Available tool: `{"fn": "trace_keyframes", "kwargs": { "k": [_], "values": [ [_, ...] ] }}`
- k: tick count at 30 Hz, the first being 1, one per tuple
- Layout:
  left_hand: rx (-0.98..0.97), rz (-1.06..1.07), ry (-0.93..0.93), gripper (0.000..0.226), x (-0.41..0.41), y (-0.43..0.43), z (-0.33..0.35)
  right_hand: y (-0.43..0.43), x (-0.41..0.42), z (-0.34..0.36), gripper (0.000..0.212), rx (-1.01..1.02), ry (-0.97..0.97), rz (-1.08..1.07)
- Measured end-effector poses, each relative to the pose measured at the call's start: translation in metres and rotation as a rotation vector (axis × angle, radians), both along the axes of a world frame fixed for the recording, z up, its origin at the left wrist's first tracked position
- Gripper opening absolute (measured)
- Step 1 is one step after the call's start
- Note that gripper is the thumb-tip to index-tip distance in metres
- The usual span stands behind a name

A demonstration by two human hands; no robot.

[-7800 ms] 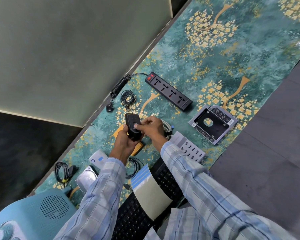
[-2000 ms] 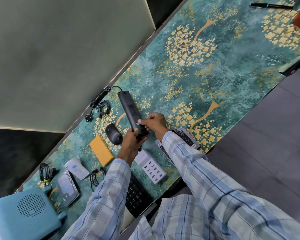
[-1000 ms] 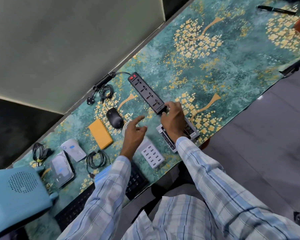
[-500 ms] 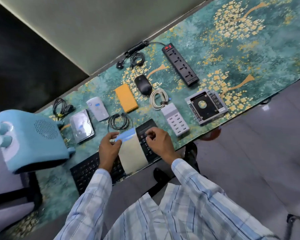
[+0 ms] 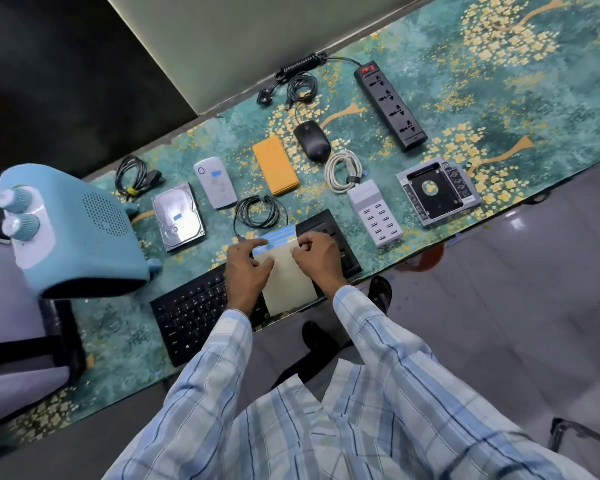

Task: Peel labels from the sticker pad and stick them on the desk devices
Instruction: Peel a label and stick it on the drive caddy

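The cream, rectangular sticker pad (image 5: 288, 278), with blue label strips (image 5: 278, 236) across its far end, lies on the black keyboard (image 5: 194, 306) at the desk's near edge. Our left hand (image 5: 245, 271) rests on its 9 o'clock edge, forefinger stretched straight over the strips and the other fingers relaxed. Our right hand (image 5: 321, 259) sits at the 3 o'clock edge, fingertips curled together, pinching the pad just below the strips.

A small blue label shows on the silver hard drive (image 5: 174, 206) at 10 o'clock and another on the white rounded box (image 5: 215, 188) at 11. Print on the grey drive caddy (image 5: 437, 190) at 2 o'clock is too small to read.

All this lies on a teal mat (image 5: 499, 81) with gold blossoms. A pale green panel (image 5: 239, 36) stands at 12 o'clock, with grey floor (image 5: 534, 306) at 4.
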State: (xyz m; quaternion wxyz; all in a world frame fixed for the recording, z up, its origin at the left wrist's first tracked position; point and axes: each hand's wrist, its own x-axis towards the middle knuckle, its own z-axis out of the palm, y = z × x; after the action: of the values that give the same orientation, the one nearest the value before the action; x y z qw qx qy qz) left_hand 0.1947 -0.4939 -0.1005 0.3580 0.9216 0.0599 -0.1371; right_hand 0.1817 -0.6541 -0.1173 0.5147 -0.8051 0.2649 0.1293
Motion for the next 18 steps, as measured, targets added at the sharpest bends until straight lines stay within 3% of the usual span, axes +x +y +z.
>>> {"fn": "trace_keyframes", "kwargs": {
  "k": [9, 18],
  "values": [
    [0.073, -0.112, -0.066, 0.023, 0.012, -0.009, 0.005, 0.003, 0.002, -0.006, 0.027, 0.273, 0.035, -0.147],
    [0.119, -0.204, -0.147, 0.016, 0.023, -0.014, 0.007, 0.004, 0.003, -0.008, 0.010, 0.462, 0.053, -0.222]
  ]
}}
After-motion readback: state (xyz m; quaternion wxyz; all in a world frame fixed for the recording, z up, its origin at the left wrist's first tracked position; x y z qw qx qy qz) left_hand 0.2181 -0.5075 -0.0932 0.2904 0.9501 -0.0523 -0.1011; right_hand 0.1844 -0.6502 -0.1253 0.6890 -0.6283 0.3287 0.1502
